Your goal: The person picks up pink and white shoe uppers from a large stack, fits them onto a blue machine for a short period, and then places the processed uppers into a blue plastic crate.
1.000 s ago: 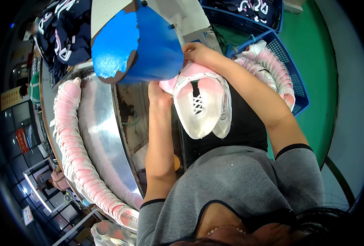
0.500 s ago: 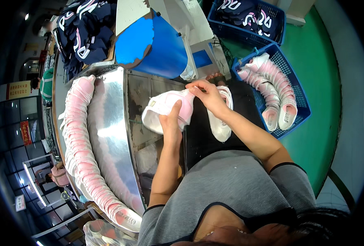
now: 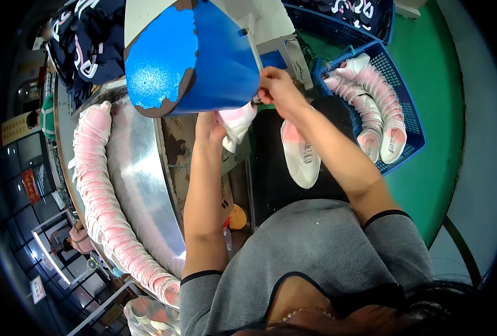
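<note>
A white and pink shoe upper [image 3: 237, 124] is partly hidden under the blue machine cover [image 3: 220, 61]. My left hand [image 3: 210, 126] grips its near left side, with most of the fingers out of sight below the cover. Closed at the cover's lower right edge, my right hand [image 3: 282, 92] has its fingertips pinched beside a thin upright bar [image 3: 254, 47]. What it pinches is too small to make out. Another white shoe upper [image 3: 303, 162] with a pink inside lies across my dark trousers.
Along the metal worktop [image 3: 139, 162] at left runs a long curved row of nested pink-white uppers [image 3: 105, 196]. Dark navy pieces [image 3: 100, 45] are heaped at far left. On the green floor [image 3: 427, 73], a blue basket [image 3: 418, 120] holds two nested rows; another blue crate [image 3: 315, 25] stands behind.
Both hands have gone forward to the machine, carrying the held upper partly beneath the blue cover. The view has shifted, and the upper on my lap shows more fully.
</note>
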Demonstrator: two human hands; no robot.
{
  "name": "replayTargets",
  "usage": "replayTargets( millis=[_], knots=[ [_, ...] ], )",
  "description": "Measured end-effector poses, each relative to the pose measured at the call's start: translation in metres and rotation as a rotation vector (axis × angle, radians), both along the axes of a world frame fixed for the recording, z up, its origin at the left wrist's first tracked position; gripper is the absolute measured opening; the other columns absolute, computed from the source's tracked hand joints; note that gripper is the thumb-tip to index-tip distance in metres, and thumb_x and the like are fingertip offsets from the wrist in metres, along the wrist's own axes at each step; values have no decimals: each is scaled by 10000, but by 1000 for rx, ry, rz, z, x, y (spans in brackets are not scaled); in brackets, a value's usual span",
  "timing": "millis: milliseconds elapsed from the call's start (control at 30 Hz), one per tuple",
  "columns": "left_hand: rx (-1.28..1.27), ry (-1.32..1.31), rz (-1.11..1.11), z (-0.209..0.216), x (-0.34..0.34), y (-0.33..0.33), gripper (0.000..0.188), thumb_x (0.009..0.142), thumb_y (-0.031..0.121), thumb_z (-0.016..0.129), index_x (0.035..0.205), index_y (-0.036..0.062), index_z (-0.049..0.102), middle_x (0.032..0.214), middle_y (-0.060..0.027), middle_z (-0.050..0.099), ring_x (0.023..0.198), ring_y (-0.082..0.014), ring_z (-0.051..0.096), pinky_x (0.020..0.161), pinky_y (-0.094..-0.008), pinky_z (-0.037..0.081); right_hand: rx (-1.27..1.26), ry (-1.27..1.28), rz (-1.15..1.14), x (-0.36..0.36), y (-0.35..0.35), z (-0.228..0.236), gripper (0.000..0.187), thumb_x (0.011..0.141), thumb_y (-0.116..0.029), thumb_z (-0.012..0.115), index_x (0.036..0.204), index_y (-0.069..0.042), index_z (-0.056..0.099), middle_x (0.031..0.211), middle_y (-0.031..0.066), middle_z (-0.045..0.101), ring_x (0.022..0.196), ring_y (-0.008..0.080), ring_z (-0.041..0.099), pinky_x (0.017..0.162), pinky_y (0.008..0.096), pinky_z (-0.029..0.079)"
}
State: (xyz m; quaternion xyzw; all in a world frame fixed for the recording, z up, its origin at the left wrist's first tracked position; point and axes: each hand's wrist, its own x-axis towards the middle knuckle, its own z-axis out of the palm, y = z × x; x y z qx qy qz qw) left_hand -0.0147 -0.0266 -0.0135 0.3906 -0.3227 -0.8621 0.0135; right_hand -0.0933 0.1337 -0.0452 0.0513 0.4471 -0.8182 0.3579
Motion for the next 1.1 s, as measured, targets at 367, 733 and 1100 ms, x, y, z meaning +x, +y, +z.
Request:
replayTargets(
  millis=[367,733,1100],
  knots=[
    [-111,67,338,105,164,25,453,859,188,611,1243,1,461,1174,-145,565,1078,-260,567,956,-422,451,654,1008,1136,-5,31,-198,698,687,-361,700,1323,-202,461,1274,226,517,1208,284,501,932,390,450],
    [-1229,-620,1670,100,590,29,253,832,124,646,1031,-25,603,952,-87,621,817,-183,604,725,-296,492,734,1180,671,-22,100,-164,462,699,-213,716,1082,-15,549,1068,176,574,1031,342,546,905,400,422],
    [-1519,-1046,1349,85,696,-158,518,814,231,705,1168,-89,505,1126,-176,558,995,-252,545,860,-344,468,821,1286,-204,30,145,-1,599,700,-125,707,1233,-15,457,1236,158,459,1170,301,444,1016,375,347]
  ],
)
